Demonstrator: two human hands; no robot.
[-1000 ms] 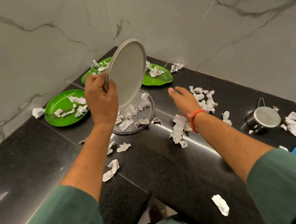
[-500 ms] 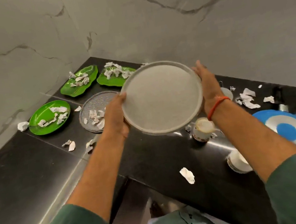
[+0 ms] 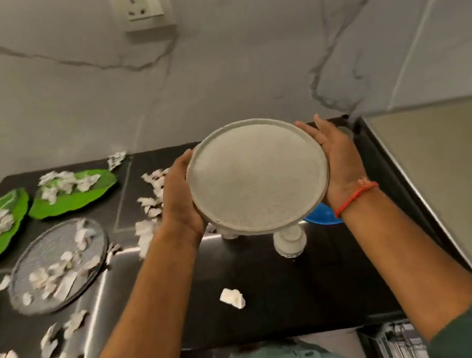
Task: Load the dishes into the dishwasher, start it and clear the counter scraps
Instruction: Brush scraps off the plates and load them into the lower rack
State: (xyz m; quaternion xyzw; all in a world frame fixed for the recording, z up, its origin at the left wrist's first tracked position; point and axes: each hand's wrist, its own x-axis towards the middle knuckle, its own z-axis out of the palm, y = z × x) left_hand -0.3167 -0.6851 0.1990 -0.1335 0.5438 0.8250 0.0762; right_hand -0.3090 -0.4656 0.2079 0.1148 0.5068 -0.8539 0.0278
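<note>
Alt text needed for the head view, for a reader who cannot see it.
Left hand and right hand hold a round grey plate by its rim above a black counter strewn with paper scraps, with green plates to the left.

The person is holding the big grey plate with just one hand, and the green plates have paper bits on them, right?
Not quite. In the head view both hands hold the grey plate: left hand and right hand. The green plates do have paper bits.

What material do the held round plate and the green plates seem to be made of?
Round plate: probably ceramic or stoneware, from its matte, speckled beige-grey surface without shine. Green plates: probably plastic or melamine, from the bright colour, glossy highlights and moulded leaf shape.
</note>
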